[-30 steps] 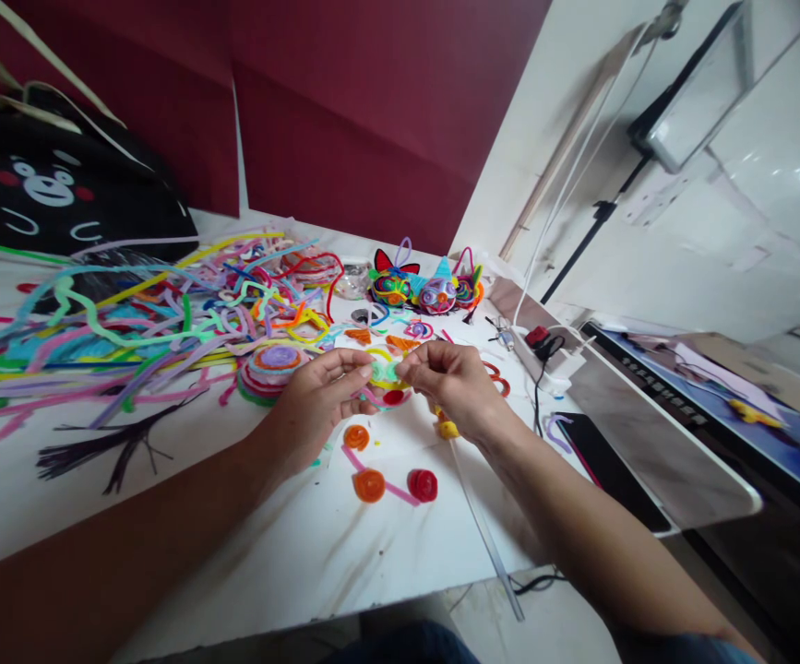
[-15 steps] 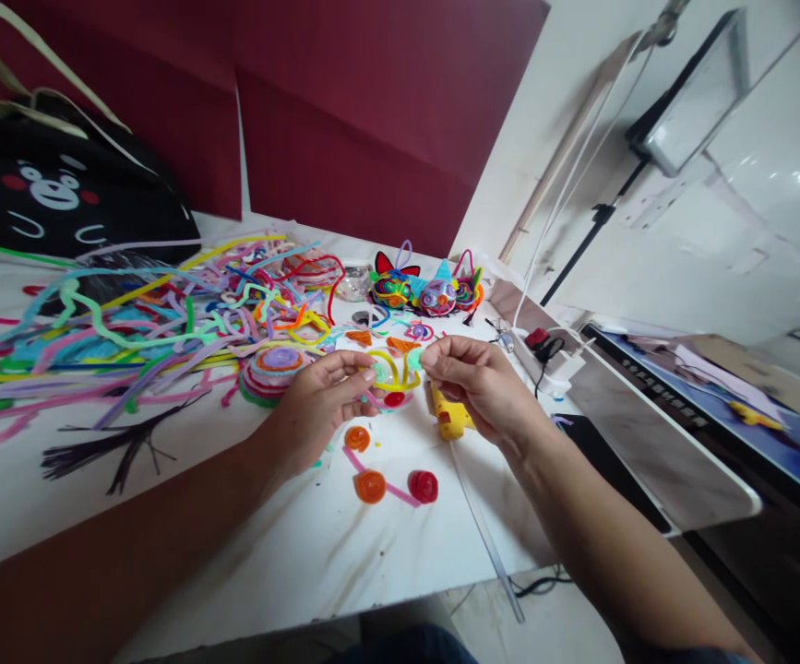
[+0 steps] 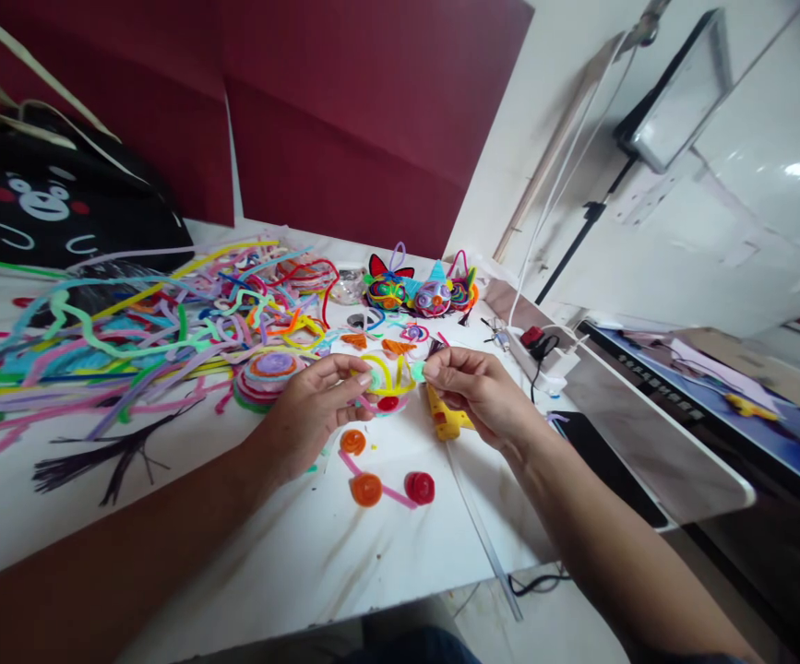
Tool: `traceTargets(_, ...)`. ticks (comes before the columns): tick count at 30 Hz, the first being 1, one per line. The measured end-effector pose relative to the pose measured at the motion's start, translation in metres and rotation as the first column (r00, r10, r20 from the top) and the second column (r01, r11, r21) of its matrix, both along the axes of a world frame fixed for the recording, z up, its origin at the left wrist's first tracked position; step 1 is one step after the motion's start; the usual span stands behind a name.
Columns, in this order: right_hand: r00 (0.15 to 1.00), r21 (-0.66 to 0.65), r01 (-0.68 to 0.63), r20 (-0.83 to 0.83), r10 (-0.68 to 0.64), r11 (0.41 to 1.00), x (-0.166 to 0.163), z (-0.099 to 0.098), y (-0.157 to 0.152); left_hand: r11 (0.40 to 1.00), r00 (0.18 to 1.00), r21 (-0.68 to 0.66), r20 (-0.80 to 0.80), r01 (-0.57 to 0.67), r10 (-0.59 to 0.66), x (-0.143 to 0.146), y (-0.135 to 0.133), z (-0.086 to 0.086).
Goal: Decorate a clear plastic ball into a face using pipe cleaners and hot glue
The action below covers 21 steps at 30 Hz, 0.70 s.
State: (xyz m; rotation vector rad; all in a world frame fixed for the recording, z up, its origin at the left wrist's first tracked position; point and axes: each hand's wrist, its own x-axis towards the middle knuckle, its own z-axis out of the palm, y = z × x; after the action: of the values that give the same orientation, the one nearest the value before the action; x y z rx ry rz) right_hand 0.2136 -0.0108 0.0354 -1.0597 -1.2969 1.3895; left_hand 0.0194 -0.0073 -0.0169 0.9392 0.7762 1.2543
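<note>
Pale green coils [image 3: 418, 371] show in the head view at the middle of the counter [image 3: 268, 563], one at each hand. The left hand [image 3: 320, 401] holds its coil in a narrow pinch of thumb and fingers; the right hand [image 3: 475, 383] grips the other by its edge between thumb and forefinger. Between and behind them are yellow strands [image 3: 384, 389] and a red oval [image 3: 388, 404]; whether the left fingers touch these too, I cannot tell.

With so little of each coil gripped, one could slip or spring loose if squeezed unevenly. The yellow glue gun [image 3: 447, 422] lies just beside the right hand, so a drop of the wrist might knock it, or burn if its tip is hot, which cannot be seen. Its clear rod [image 3: 486, 539] juts past the counter edge and could be caught by a sleeve. Orange coils [image 3: 366, 490] and a red coil [image 3: 420, 488] lie nearer the body, where a lowered forearm might scatter them.
</note>
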Motion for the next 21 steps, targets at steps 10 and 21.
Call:
traceTargets(10,0.999,0.013,-0.031,-0.007,0.031,0.999,0.0069,-0.0074,0.0021,1.000,1.000,-0.004,-0.002,0.010,-0.010,-0.0018,-0.0003,0.0012)
traceTargets(21,0.999,0.021,-0.042,0.017,0.041,0.999,0.0062,-0.0094,0.0019,1.000,0.999,-0.015,-0.030,0.010,-0.010,-0.0019,0.0006,0.0006)
